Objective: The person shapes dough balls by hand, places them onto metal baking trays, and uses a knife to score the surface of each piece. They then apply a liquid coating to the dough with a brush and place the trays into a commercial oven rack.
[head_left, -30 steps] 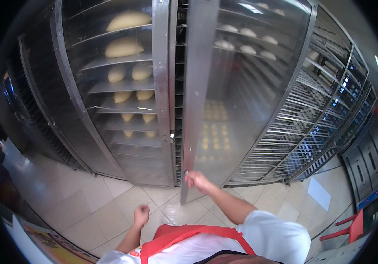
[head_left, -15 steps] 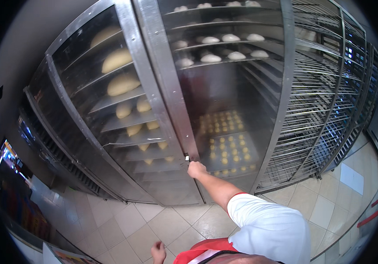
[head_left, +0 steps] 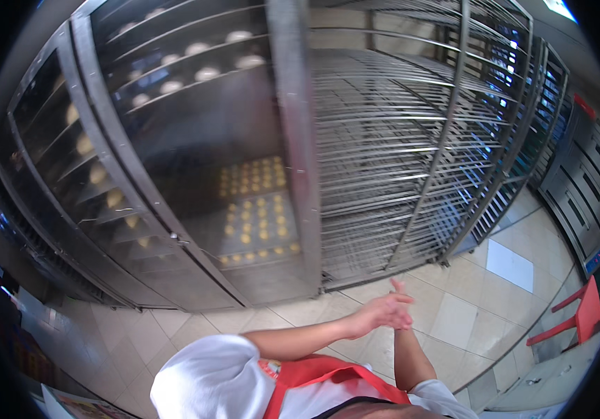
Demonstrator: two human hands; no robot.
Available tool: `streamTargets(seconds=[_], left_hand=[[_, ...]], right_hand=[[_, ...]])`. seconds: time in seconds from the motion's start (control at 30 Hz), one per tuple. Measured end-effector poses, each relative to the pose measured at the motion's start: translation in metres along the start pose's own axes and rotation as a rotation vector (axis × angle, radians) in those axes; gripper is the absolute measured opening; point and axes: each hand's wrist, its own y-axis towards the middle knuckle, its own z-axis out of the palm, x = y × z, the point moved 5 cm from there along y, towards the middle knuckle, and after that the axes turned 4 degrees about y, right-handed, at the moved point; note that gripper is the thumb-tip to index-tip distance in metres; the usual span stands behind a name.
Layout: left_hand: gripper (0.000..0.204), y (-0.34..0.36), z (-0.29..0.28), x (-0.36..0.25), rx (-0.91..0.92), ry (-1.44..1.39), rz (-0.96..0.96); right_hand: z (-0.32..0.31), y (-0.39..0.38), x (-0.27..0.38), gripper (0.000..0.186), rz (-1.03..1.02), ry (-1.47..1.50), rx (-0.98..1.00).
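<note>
My left hand [head_left: 371, 316] reaches across to the right in front of my body, its fingers stretched out. It meets my right hand [head_left: 402, 320], which comes up from the lower right and is partly hidden behind it. Both are slightly blurred where they overlap, and nothing shows in them. The two hands are above the tiled floor [head_left: 453, 318], in front of a metal rack [head_left: 384, 160]. To their left stands a steel cabinet with glass doors [head_left: 296, 174]. Behind the glass lie small yellow dough balls [head_left: 254, 220] on trays, and pale dough pieces [head_left: 207, 73] on shelves above.
Larger dough pieces [head_left: 97, 173] sit behind the left cabinet door. A red stool [head_left: 579, 314] stands at the right, near a grey metal oven-like unit [head_left: 579, 188]. Along the lower right edge runs a light cabinet front [head_left: 544, 380].
My right hand has left the cabinet door handle. Both hands have come together at the right. The view has turned right, bringing the racks and red stool further into sight.
</note>
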Motion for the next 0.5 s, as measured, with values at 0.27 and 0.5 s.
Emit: streamTargets(seconds=[0.27,0.5], left_hand=[[0.039,0.275,-0.041,0.102,-0.358,1.476,0.532],[0.067,0.532,-0.013,0.274,-0.284,-0.262,-0.552]], right_hand=[[-0.083,-0.084,0.326,0.089,-0.481,0.305,-0.046],[-0.316,0.007,0.343,0.073,-0.702,-1.065,-0.326]])
